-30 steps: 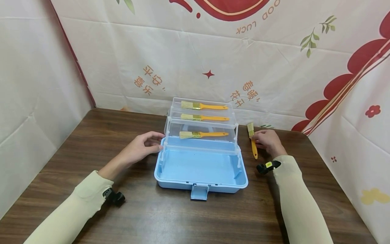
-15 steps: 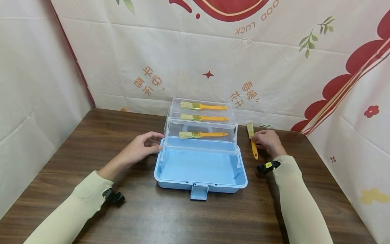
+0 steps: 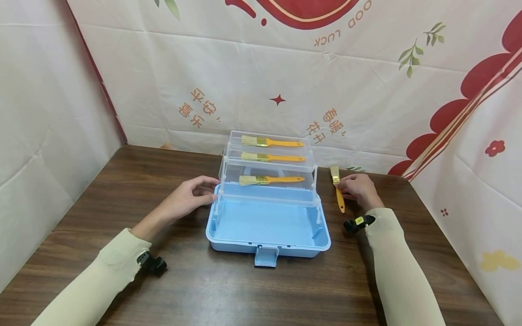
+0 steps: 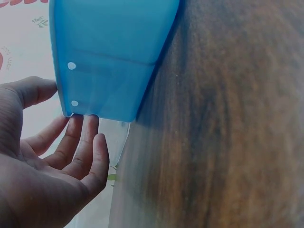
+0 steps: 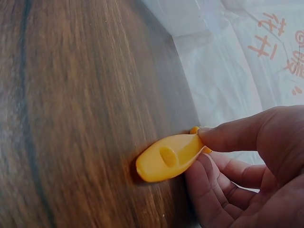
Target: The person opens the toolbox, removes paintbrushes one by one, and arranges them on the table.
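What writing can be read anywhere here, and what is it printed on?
"GOOD LUCK": on the backdrop cloth, in orange beside the red shape at the top, mirrored, its first letters cut off by the frame edge.
Orange Chinese characters: two groups on the same cloth, also mirrored; I cannot read them reliably.
Yellow tag on the right wrist strap: too small to read.
Blue box, brushes: no writing visible.

Head view high, facing forward-down over table [image 3: 253,290]. Left wrist view close against blue box [image 4: 111,57]; right wrist view close on brush [image 5: 173,159]. Head view shares both.
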{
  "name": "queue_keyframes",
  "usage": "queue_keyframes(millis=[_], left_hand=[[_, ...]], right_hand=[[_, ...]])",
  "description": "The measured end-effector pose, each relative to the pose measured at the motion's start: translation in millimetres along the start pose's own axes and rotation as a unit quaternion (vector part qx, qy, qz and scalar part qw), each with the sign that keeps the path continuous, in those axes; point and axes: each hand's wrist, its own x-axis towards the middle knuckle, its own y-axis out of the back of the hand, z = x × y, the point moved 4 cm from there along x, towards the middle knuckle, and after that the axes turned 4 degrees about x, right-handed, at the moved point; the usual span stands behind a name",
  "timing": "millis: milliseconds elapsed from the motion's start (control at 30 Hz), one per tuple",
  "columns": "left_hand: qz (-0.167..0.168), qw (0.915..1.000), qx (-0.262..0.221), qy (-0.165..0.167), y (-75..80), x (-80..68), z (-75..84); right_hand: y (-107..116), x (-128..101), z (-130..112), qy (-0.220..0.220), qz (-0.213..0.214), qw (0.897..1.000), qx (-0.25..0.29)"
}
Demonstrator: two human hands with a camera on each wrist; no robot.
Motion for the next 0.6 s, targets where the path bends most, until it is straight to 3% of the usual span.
queue_keyframes(millis=[600], left_hand=[[0.002, 0.9999, -0.011, 0.000, 1.3, -0.3, 1.9]], right_hand=[[1.6, -0.2, 3.0, 0.006, 0.004, 1.000, 0.001]])
